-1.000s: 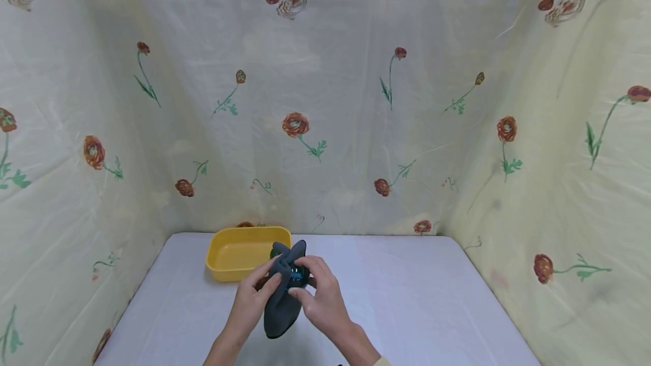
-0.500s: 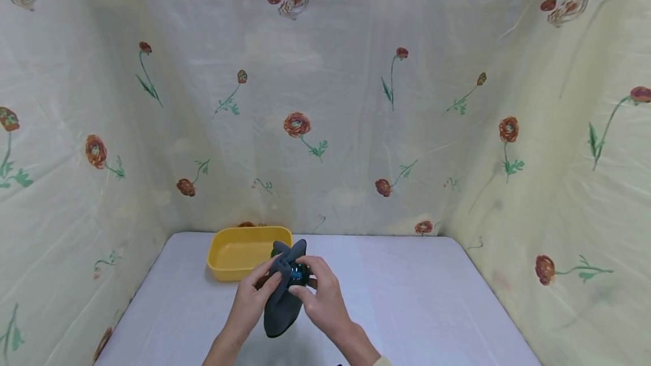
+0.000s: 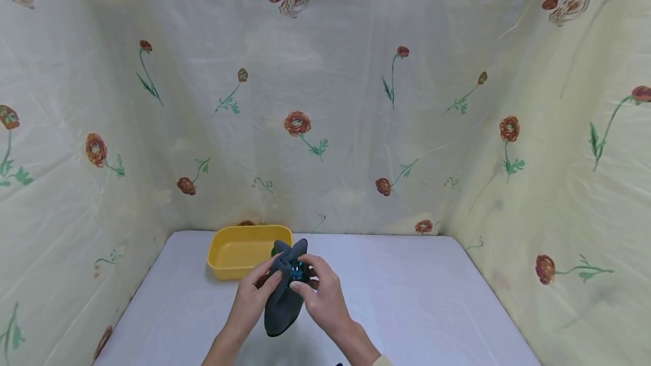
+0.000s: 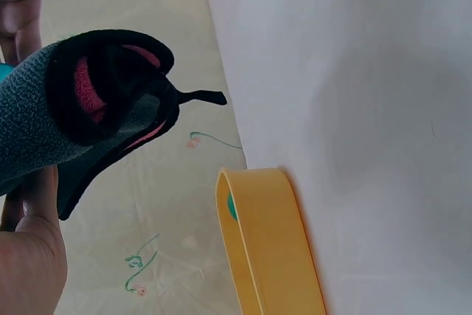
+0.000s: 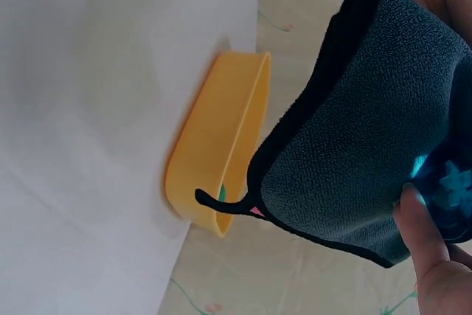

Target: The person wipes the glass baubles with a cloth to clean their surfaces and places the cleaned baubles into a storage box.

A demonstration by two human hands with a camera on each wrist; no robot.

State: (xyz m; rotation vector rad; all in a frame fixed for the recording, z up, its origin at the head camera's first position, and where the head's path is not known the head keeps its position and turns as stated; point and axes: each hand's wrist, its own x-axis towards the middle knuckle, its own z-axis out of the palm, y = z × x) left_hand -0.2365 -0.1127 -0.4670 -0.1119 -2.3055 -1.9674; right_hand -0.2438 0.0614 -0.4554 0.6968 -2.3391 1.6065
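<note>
A dark grey microfibre cloth (image 3: pixel 282 314) with black edging hangs bunched between my hands above the table. My left hand (image 3: pixel 254 293) pinches its gathered folds between thumb and fingers. On the cloth's right side sits a shiny dark blue ball (image 3: pixel 297 271), which my right hand (image 3: pixel 326 297) holds by thumb and fingertips. In the right wrist view the ball (image 5: pixel 450 189) shows a paler star-like shape, and part of it lies outside the frame. Pink lining and a black hanging loop (image 4: pixel 203 97) of the cloth show in the left wrist view.
A yellow tub (image 3: pixel 218 273) stands at the table's back left, just beyond the hands. Something green (image 4: pixel 232 206) lies inside it, mostly hidden. White cloth covers the table (image 3: pixel 417 298); flowered curtains (image 3: pixel 346 129) enclose its back and sides.
My right thumb and fingers have shifted slightly on the ball, and its highlights look a little different. The left hand, cloth and tub keep nearly the same places.
</note>
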